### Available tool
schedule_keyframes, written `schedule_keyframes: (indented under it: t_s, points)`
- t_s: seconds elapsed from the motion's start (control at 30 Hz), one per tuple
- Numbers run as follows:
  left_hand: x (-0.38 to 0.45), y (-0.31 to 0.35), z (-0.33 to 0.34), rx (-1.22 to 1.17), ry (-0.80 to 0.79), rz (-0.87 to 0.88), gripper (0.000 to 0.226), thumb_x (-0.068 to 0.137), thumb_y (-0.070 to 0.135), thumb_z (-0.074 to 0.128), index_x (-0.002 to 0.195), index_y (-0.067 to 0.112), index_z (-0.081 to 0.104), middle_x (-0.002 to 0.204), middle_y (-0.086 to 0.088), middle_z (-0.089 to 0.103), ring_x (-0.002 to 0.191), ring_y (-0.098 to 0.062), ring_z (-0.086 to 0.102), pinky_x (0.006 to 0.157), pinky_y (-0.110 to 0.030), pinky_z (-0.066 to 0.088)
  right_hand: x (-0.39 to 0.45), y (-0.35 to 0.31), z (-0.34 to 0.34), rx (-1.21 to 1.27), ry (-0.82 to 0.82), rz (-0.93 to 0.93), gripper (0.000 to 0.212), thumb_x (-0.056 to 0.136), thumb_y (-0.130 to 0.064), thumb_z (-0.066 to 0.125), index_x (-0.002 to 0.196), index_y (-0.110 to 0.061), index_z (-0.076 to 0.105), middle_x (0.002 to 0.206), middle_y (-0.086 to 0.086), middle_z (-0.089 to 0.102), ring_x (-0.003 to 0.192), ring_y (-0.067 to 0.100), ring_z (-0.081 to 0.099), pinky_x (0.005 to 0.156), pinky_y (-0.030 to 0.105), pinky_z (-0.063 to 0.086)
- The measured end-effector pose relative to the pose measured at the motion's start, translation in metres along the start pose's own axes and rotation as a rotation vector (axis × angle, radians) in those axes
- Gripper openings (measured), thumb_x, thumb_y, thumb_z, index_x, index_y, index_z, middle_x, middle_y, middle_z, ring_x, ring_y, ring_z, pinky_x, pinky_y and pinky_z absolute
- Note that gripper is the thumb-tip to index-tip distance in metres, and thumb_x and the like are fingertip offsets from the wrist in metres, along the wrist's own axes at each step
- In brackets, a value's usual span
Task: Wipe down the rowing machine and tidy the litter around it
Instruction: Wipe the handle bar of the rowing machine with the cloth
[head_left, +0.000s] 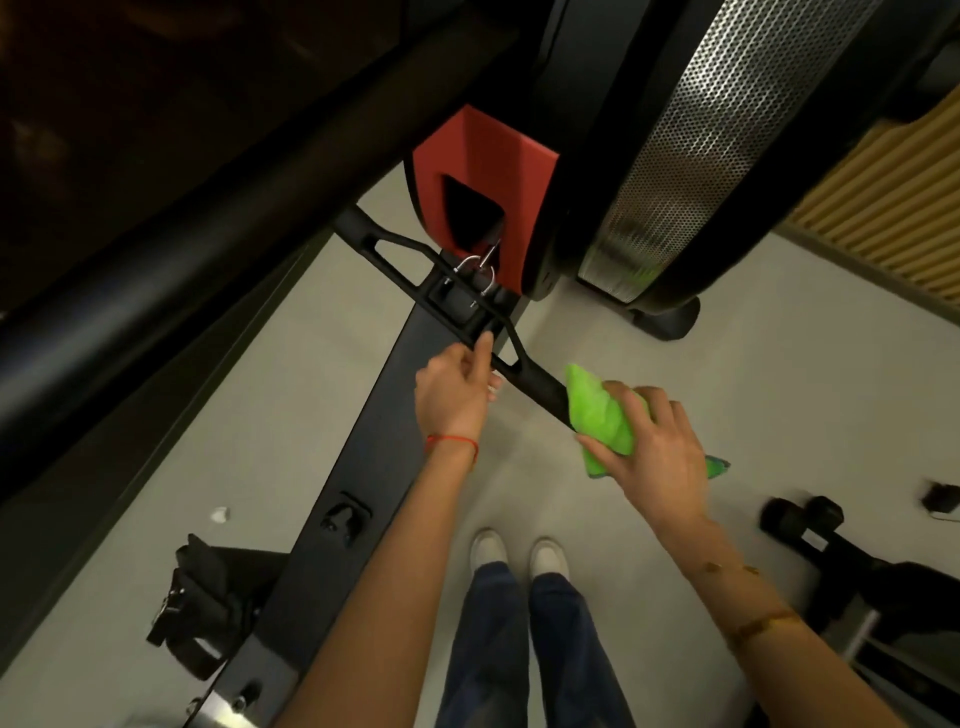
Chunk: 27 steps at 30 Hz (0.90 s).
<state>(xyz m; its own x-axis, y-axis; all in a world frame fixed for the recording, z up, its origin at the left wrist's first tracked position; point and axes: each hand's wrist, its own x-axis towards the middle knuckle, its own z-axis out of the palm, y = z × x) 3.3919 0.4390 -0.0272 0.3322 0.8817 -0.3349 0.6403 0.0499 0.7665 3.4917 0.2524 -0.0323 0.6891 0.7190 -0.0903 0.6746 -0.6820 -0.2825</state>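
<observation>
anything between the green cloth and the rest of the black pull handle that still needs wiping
The left hand grips the black pull handle near its middle, in the path of the green microfibre cloth, which the right hand holds on the handle's right end. Beyond that hand, nothing visible blocks it.

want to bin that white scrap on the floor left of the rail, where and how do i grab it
Pinch the crumpled white scrap by its raised top, coming straight down from above. It lies loose on open grey floor, between the rowing machine rail and the dark edge on the left, so nothing blocks a vertical reach. It looks small, so fingertips should do.
</observation>
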Motion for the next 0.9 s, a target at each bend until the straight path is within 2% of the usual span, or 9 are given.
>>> schedule_keyframes:
  t_s: [0.1,0.23,0.37,0.5,0.6,0.67,0.77,0.83,0.9]
  points:
    - [0.0,0.0,-0.003,0.074,0.029,0.055,0.054,0.095,0.05,0.044,0.068,0.009,0.064,0.05,0.009,0.062,0.063,-0.017,0.067,0.075,-0.031,0.055,-0.008,0.001,-0.011,0.092,0.037,0.001,0.067,0.076,-0.066,0.062,0.128,-0.025,0.054,0.109,0.002,0.055,0.093,0.023,0.052,0.077,0.037,0.051]
    - [-0.001,0.002,-0.007,0.092,0.019,0.083,0.052,0.096,0.045,0.046,0.067,0.006,0.065,0.045,0.012,0.056,0.052,-0.007,0.061,0.07,-0.023,0.048,-0.005,-0.02,-0.026,0.067,0.07,-0.05,0.066,0.077,-0.066,0.062,0.128,-0.025,0.054,0.111,0.003,0.055,0.095,0.023,0.052,0.079,0.036,0.05]
    - [0.003,0.002,-0.003,-0.036,-0.013,0.001,0.051,0.094,0.044,0.048,0.058,0.013,0.067,0.045,0.006,0.062,0.054,-0.011,0.064,0.08,-0.033,0.056,0.005,-0.039,-0.038,0.047,0.108,-0.047,0.065,0.078,-0.064,0.063,0.129,-0.025,0.053,0.111,0.004,0.055,0.094,0.024,0.051,0.082,0.037,0.049]
    - [0.002,0.015,0.004,-0.2,-0.057,-0.147,0.055,0.092,0.041,0.051,0.041,0.024,0.063,0.056,-0.005,0.071,0.062,-0.021,0.071,0.079,-0.044,0.059,0.014,-0.04,-0.051,-0.022,0.162,-0.044,0.065,0.079,-0.063,0.062,0.131,-0.025,0.051,0.115,0.005,0.054,0.097,0.025,0.05,0.083,0.038,0.048]
    - [-0.001,0.026,0.004,-0.218,-0.122,-0.157,0.048,0.094,0.037,0.05,0.05,0.022,0.064,0.062,-0.005,0.074,0.063,-0.021,0.071,0.076,-0.04,0.06,0.02,-0.033,-0.058,-0.06,0.184,-0.041,0.067,0.079,-0.063,0.062,0.133,-0.024,0.05,0.118,0.006,0.054,0.101,0.028,0.05,0.083,0.041,0.048]
    - [-0.004,0.025,-0.001,0.03,-0.06,-0.016,0.047,0.093,0.044,0.048,0.059,0.018,0.066,0.06,0.001,0.071,0.062,-0.017,0.068,0.071,-0.03,0.056,0.025,-0.032,-0.059,-0.073,0.186,-0.044,0.067,0.079,-0.062,0.062,0.132,-0.024,0.05,0.118,0.006,0.053,0.102,0.028,0.049,0.084,0.04,0.047]
    - [-0.005,0.018,-0.011,0.337,0.258,0.356,0.038,0.091,0.044,0.054,0.065,0.015,0.059,0.06,0.003,0.058,0.067,-0.015,0.053,0.057,-0.029,0.042,0.027,-0.032,-0.06,-0.091,0.195,-0.056,0.067,0.08,-0.063,0.06,0.133,-0.023,0.05,0.117,0.007,0.054,0.103,0.028,0.049,0.086,0.04,0.047]
    - [0.002,0.011,-0.009,0.347,0.297,0.627,0.024,0.089,0.038,0.06,0.081,0.016,0.063,0.082,0.0,0.059,0.083,-0.017,0.05,0.071,-0.031,0.044,0.027,-0.032,-0.06,-0.092,0.211,-0.06,0.068,0.081,-0.064,0.058,0.134,-0.022,0.05,0.117,0.008,0.054,0.102,0.029,0.049,0.085,0.041,0.047]
    - [0.012,0.003,-0.002,0.355,0.248,0.747,0.027,0.087,0.037,0.063,0.103,0.015,0.065,0.106,-0.006,0.058,0.104,-0.02,0.048,0.092,-0.039,0.044,0.029,-0.032,-0.062,-0.081,0.221,-0.082,0.069,0.081,-0.066,0.058,0.134,-0.022,0.05,0.118,0.008,0.054,0.102,0.029,0.049,0.085,0.041,0.047]
